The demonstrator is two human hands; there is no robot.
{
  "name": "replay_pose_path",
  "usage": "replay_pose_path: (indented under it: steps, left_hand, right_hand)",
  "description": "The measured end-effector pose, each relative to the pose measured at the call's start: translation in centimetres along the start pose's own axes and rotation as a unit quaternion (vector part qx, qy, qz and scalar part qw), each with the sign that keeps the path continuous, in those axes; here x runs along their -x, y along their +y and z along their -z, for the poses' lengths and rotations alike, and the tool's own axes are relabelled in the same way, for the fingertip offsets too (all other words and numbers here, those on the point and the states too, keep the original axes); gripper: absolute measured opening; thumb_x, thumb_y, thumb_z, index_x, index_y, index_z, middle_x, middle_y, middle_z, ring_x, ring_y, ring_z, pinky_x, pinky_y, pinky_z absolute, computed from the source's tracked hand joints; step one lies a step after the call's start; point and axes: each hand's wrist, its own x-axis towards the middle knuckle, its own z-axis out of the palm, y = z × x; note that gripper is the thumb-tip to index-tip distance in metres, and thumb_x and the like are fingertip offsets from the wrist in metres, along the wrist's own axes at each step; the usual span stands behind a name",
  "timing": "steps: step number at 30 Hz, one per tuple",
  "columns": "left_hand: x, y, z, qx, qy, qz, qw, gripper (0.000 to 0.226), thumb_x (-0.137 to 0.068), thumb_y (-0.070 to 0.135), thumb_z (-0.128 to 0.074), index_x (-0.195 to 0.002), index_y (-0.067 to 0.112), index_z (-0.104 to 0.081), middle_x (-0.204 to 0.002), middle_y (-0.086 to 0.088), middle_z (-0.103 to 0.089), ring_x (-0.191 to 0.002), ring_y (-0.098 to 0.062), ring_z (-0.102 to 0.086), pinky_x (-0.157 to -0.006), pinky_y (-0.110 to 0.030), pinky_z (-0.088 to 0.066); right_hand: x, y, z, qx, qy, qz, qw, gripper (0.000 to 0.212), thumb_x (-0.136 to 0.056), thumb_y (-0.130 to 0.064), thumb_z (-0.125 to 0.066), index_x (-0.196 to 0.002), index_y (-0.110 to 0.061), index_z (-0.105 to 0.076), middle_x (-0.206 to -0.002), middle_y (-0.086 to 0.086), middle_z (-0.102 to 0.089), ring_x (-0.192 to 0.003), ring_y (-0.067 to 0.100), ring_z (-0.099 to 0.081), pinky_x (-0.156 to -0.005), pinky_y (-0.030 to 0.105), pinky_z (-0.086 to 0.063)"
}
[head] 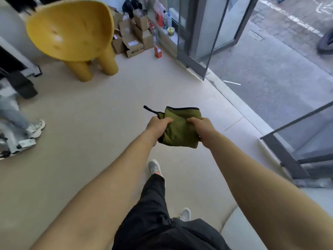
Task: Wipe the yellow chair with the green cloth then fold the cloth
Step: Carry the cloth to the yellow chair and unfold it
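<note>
We grip the green cloth at mid-frame, our left hand closed on its left edge and our right hand closed on its right edge; it is folded into a small square. The yellow chair stands on the floor in the upper left, well apart, beside cardboard boxes.

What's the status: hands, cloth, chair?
Left hand and right hand both gripping folded green cloth. Yellow chair apart, upper left. Nothing blocking.

Street-front shop or studio: open glass doors onto pavement, stacked cardboard boxes
</note>
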Motion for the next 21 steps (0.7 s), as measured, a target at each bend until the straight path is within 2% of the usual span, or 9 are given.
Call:
replay_pose_path:
  steps: [4, 5, 7, 9, 11, 14, 16, 18, 21]
  left_hand:
    - [-6.0, 3.8, 4.1, 0.07, 0.028, -0.034, 0.997, 0.029, -0.087, 0.024, -0.065, -0.115, 0.018, -0.065, -0.109, -0.007, -0.072, -0.103, -0.03, -0.069, -0.086, -0.046, -0.059]
    - [-7.5, 5.0, 5.2, 0.094, 0.029, -0.039, 0.994, 0.028, -0.089, 0.022, -0.064, -0.117, 0.019, -0.063, -0.11, -0.007, -0.072, -0.102, -0.031, -0.069, -0.081, -0.046, -0.06]
    - [-10.5, 7.7, 7.3, 0.128, 0.026, -0.051, 0.99, 0.027, -0.093, 0.017, -0.063, -0.12, 0.02, -0.06, -0.114, -0.007, -0.07, -0.102, -0.031, -0.068, -0.073, -0.045, -0.059]
    - [-13.6, 10.2, 9.5, 0.15, 0.031, -0.06, 0.986, 0.032, -0.093, 0.015, -0.063, -0.124, 0.022, -0.058, -0.119, -0.004, -0.068, -0.109, -0.028, -0.065, -0.085, -0.046, -0.057]
    - [-16.7, 12.7, 11.7, 0.172, 0.041, -0.06, 0.982, 0.036, -0.093, 0.016, -0.065, -0.127, 0.022, -0.057, -0.122, -0.003, -0.067, -0.114, -0.027, -0.064, -0.095, -0.048, -0.053]
    - [-20.7, 16.3, 14.8, 0.198, 0.042, -0.06, 0.978, 0.034, -0.093, 0.019, -0.065, -0.127, 0.021, -0.059, -0.119, -0.006, -0.07, -0.109, -0.029, -0.067, -0.082, -0.043, -0.057]
    - [-22.9, 18.2, 16.6, 0.203, 0.048, -0.066, 0.976, 0.03, -0.094, 0.022, -0.064, -0.124, 0.023, -0.06, -0.116, -0.004, -0.072, -0.108, -0.027, -0.068, -0.082, -0.043, -0.057]
    - [-24.9, 20.1, 18.4, 0.198, 0.057, -0.072, 0.976, 0.027, -0.093, 0.027, -0.06, -0.12, 0.025, -0.061, -0.113, -0.002, -0.072, -0.106, -0.022, -0.068, -0.089, -0.044, -0.057]
    - [-28.8, 22.9, 20.9, 0.176, 0.076, -0.079, 0.978, 0.026, -0.099, 0.029, -0.048, -0.121, 0.019, -0.06, -0.114, -0.001, -0.071, -0.106, -0.015, -0.066, -0.088, -0.035, -0.054]
  right_hand:
    - [-5.7, -6.1, -4.1, 0.045, -0.023, 0.02, 0.999, 0.037, -0.094, -0.031, -0.063, -0.122, -0.011, -0.051, -0.122, 0.012, -0.059, -0.104, 0.03, -0.057, -0.097, 0.049, -0.053]
    - [-7.2, -7.7, -5.3, 0.064, -0.027, 0.025, 0.997, 0.04, -0.092, -0.031, -0.065, -0.123, -0.012, -0.05, -0.124, 0.012, -0.059, -0.105, 0.03, -0.058, -0.096, 0.049, -0.054]
    - [-10.2, -11.0, -7.6, 0.123, -0.022, 0.04, 0.991, 0.062, -0.087, -0.031, -0.07, -0.138, -0.01, -0.043, -0.13, 0.01, -0.055, -0.112, 0.031, -0.058, -0.091, 0.043, -0.054]
    - [-12.7, -14.5, -9.9, 0.171, 0.001, 0.063, 0.983, 0.07, -0.085, -0.029, -0.073, -0.144, -0.01, -0.041, -0.133, 0.008, -0.052, -0.116, 0.029, -0.056, -0.086, 0.037, -0.05]
    - [-15.0, -17.9, -12.4, 0.154, -0.013, 0.092, 0.984, 0.048, -0.086, -0.027, -0.069, -0.131, -0.015, -0.056, -0.119, 0.003, -0.061, -0.106, 0.025, -0.06, -0.082, 0.035, -0.049]
    - [-17.5, -23.2, -17.0, 0.122, -0.076, 0.132, 0.981, 0.025, -0.084, -0.037, -0.063, -0.107, -0.026, -0.067, -0.101, -0.002, -0.071, -0.096, 0.023, -0.068, -0.084, 0.042, -0.058]
    - [-19.2, -26.1, -19.8, 0.11, -0.103, 0.141, 0.979, 0.027, -0.087, -0.041, -0.061, -0.107, -0.023, -0.065, -0.102, 0.001, -0.071, -0.096, 0.023, -0.07, -0.084, 0.045, -0.06]
    - [-21.2, -28.7, -22.1, 0.086, -0.132, 0.119, 0.98, 0.036, -0.09, -0.045, -0.063, -0.112, -0.017, -0.061, -0.105, 0.004, -0.072, -0.096, 0.023, -0.072, -0.08, 0.044, -0.062]
    - [-25.0, -32.3, -25.3, 0.076, -0.167, 0.09, 0.979, 0.053, -0.084, -0.058, -0.069, -0.111, -0.013, -0.059, -0.104, 0.006, -0.073, -0.093, 0.023, -0.074, -0.076, 0.046, -0.063]
